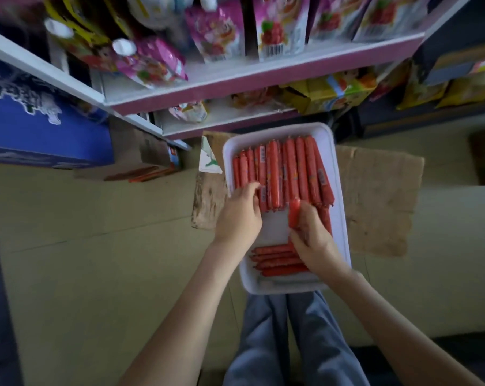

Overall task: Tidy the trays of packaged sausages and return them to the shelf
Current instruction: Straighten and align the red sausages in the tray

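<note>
Step in hand, as judged: building out the lengthwise row. The white tray [274, 227] lies on cardboard [374, 190] on the floor [96, 218], just near of the shelf [263, 76] and not yet returned to it. The right hand [310, 240] pinches a single sausage [294, 213] between thumb and curled fingers, its tip pointing far, at the near edge of the row of sausages [283, 171]. The left hand [240, 215] has bent fingers laid on the near ends of the leftmost sausages and grips nothing that shows; it reads as a brace. To do this well, brace the row on the left so nothing rolls. Lay the held piece parallel to its neighbours and slide it far until the ends line up. The casings look slick, so set it down rather than drop it. Tray contents: the far half holds the packed row running far to near. A few more pieces lie at the right, partly hidden by the right hand. At the near end a crosswise bundle [277, 259] lies left to right, and white tray bottom shows between the groups. Pink pouches [280, 26] stand on the shelf.
</note>
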A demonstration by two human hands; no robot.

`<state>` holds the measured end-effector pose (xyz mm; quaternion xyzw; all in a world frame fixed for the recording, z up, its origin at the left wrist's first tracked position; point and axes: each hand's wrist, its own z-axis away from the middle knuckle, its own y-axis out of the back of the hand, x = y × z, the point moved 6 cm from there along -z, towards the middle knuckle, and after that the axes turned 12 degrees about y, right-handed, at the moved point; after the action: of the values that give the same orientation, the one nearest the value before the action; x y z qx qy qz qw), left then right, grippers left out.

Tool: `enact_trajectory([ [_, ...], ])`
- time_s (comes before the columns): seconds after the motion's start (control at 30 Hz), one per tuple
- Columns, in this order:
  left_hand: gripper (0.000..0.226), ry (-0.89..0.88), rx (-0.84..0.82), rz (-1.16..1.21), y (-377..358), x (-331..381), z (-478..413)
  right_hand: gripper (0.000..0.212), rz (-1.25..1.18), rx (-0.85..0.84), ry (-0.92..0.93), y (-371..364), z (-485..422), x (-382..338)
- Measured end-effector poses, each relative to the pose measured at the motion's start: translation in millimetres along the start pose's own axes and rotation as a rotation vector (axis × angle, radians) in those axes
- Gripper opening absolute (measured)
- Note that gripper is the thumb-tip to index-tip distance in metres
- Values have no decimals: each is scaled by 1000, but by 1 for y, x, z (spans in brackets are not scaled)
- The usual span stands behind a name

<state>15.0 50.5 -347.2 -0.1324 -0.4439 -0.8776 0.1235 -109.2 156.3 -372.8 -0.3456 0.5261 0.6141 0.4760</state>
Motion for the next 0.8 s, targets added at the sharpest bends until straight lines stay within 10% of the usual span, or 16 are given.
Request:
enact_trajectory([
  [0.2, 31, -40, -560, 239, 39, 53, 74, 80, -329, 311, -69, 78, -9, -98],
  [0.5, 11, -238, -209, 495, 190, 144, 165, 55, -988, 639, -34, 173, 8, -261],
  [0.63, 4, -359, 25, 648, 251, 173, 207, 4, -1095, 665, 11, 205, 21, -318],
  [0.8, 14, -442, 232, 921, 304, 183, 236, 24, -1306, 711, -75, 219, 23, -351],
])
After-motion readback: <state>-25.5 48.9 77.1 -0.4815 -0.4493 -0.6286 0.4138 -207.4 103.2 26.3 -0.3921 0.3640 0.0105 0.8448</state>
